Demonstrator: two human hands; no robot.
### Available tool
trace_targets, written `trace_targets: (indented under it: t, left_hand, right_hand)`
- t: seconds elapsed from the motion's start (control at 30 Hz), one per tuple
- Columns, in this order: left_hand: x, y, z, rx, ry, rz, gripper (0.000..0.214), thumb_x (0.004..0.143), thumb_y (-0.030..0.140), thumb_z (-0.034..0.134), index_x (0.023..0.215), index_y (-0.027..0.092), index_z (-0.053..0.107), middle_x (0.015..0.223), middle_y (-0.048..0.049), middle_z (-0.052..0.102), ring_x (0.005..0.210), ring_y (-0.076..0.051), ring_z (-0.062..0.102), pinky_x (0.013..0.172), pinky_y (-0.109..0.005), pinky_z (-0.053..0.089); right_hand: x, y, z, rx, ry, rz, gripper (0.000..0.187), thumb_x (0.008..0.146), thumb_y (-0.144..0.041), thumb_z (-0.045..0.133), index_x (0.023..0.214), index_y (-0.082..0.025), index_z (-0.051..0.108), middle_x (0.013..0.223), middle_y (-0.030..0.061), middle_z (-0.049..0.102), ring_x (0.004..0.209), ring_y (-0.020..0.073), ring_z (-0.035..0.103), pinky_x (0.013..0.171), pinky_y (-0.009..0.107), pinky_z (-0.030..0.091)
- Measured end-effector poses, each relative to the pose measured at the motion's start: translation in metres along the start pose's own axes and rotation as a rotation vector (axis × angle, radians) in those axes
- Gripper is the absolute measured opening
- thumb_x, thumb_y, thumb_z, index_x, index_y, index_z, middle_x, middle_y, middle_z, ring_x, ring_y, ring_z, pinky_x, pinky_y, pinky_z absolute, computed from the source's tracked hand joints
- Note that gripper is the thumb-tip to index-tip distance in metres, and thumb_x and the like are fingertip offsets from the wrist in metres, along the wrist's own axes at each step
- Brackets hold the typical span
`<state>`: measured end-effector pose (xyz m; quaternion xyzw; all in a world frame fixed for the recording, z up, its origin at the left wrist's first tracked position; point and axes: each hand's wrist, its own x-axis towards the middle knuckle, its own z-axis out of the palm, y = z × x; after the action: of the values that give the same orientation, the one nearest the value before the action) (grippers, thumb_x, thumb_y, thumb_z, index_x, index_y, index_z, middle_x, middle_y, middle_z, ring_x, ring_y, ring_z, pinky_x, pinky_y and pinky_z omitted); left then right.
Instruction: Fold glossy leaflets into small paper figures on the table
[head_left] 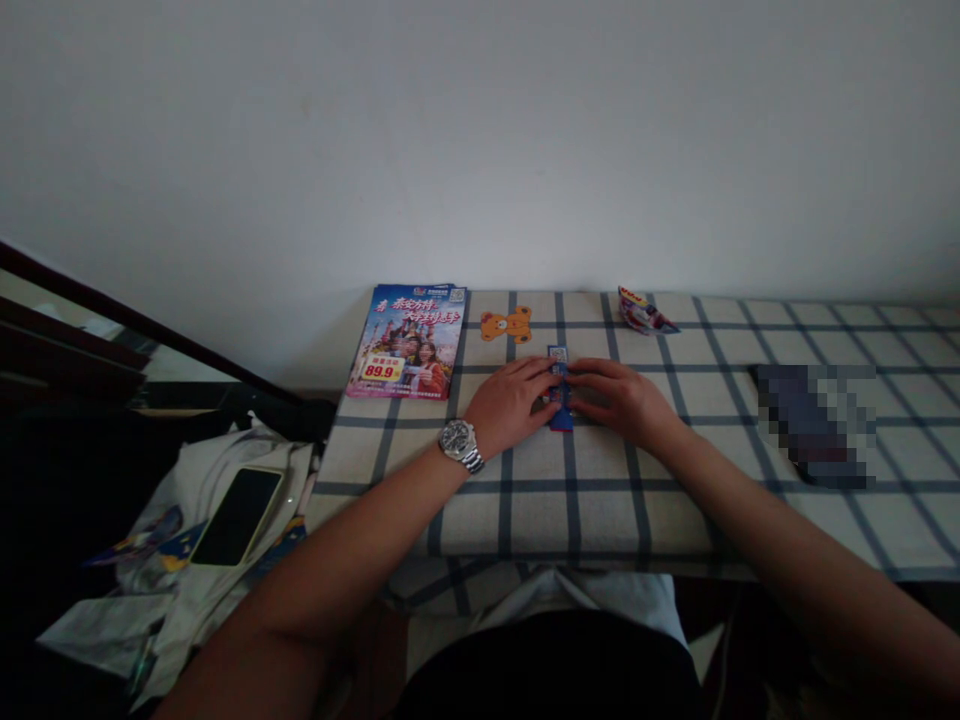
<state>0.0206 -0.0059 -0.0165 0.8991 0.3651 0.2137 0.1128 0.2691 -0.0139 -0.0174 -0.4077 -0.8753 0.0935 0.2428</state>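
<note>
A narrow strip of folded printed paper, a flyer in blue, lies upright on the checked cloth in front of me. At its upper end a small square code shows. My left hand, with a metal watch on its wrist, grips the strip's left side with thumb and fingers. From the right, my right hand has its thumb and fingertips on the strip's other edge. The fingers cover the strip's middle. Just beyond my left hand is a flat orange bear cutout.
A stack of colourful flyers lies at the table's left end. Near the wall sits a small folded paper piece. A dark pixelated object is on the right. Below left, a phone rests on pale cloth.
</note>
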Motion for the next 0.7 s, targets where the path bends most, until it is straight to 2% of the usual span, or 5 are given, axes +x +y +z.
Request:
trace_targets:
  t: [0.27, 0.7]
  left_hand:
    - [0.000, -0.002, 0.002, -0.015, 0.007, 0.002, 0.037, 0.103, 0.033, 0.062, 0.135, 0.017, 0.067, 0.155, -0.0106, 0.058, 0.145, -0.025, 0.053, 0.127, -0.044, 0.041]
    - [-0.001, -0.003, 0.004, -0.020, 0.020, 0.013, 0.038, 0.103, 0.034, 0.063, 0.137, 0.019, 0.066, 0.154, -0.0102, 0.059, 0.144, -0.024, 0.053, 0.126, -0.044, 0.042]
  right_hand:
    - [-0.009, 0.000, 0.003, -0.004, 0.031, -0.032, 0.038, 0.096, -0.031, 0.074, 0.132, -0.020, 0.072, 0.143, 0.0161, 0.068, 0.132, 0.0330, 0.066, 0.111, 0.052, 0.058]
    - [-0.020, -0.010, 0.000, 0.000, -0.008, -0.049, 0.055, 0.093, -0.035, 0.079, 0.143, -0.020, 0.065, 0.148, 0.0162, 0.065, 0.141, 0.0356, 0.059, 0.119, 0.058, 0.051]
